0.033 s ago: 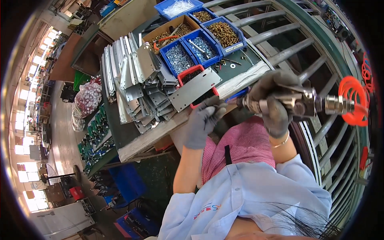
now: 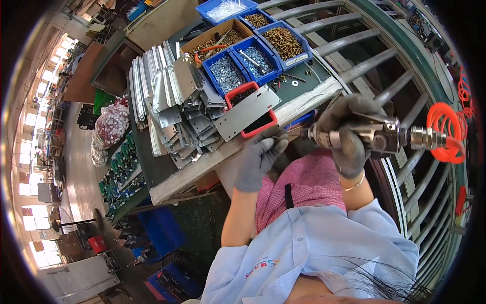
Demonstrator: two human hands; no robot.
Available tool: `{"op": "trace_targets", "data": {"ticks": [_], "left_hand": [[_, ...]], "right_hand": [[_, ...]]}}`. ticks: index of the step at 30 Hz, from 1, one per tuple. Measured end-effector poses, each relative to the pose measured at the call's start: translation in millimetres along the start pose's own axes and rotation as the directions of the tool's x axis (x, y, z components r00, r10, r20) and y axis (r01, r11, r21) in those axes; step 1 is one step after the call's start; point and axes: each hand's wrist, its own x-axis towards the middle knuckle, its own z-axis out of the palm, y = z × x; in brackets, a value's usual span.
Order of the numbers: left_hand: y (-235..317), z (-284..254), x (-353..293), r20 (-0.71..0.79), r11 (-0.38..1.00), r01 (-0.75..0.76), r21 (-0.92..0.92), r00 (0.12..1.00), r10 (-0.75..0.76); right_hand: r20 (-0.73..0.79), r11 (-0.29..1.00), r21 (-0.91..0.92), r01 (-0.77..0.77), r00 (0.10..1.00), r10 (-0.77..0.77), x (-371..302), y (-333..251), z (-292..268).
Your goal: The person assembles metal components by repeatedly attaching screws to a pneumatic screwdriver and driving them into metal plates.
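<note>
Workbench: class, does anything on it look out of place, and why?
Yes: a loose washer lies on the green benchtop near the blue bins, outside any container. A flat metal plate lies across the red bin, partly covering it.

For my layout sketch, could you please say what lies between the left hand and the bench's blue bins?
The head view shows a red bin there, with a flat metal plate across it.

green bench (image 2: 296,93): stacked metal brackets (image 2: 172,109), blue screw bins (image 2: 268,77), cardboard box (image 2: 245,30), white ring (image 2: 294,83)

Downward fisheye view from head
</note>
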Motion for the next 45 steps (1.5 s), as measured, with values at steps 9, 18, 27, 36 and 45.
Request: {"op": "trace_targets", "data": {"ticks": [9,18,27,36,45], "left_hand": [[-9.5,9.0,-31.4,-0.090,0.999,0.002,0.052,0.996,0.002],[-10.6,15.3,-36.7,-0.167,0.972,0.026,0.232,0.986,0.014],[-14.3,8.6,-36.7,-0.103,0.995,0.001,0.095,0.995,0.009],[-17.0,29.0,-35.8,-0.223,0.999,-0.044,0.020,0.974,0.047],[3.7,42.3,-8.9,0.346,-0.123,-0.391,0.912,0.573,0.743]], "right_hand": [[-0.009,0.999,-0.029,0.014,1.000,-0.014,-20.8,-1.9,-7.8],[-0.032,1.000,0.020,-0.003,0.999,0.003,-24.8,2.0,-5.9],[-0.028,0.998,0.062,-0.005,1.000,0.006,-25.4,8.0,-1.0],[-0.036,0.994,0.108,-0.021,0.999,0.025,-22.8,9.2,3.8],[-0.131,0.987,0.128,-0.100,0.984,0.117,11.8,50.8,18.9]]}}
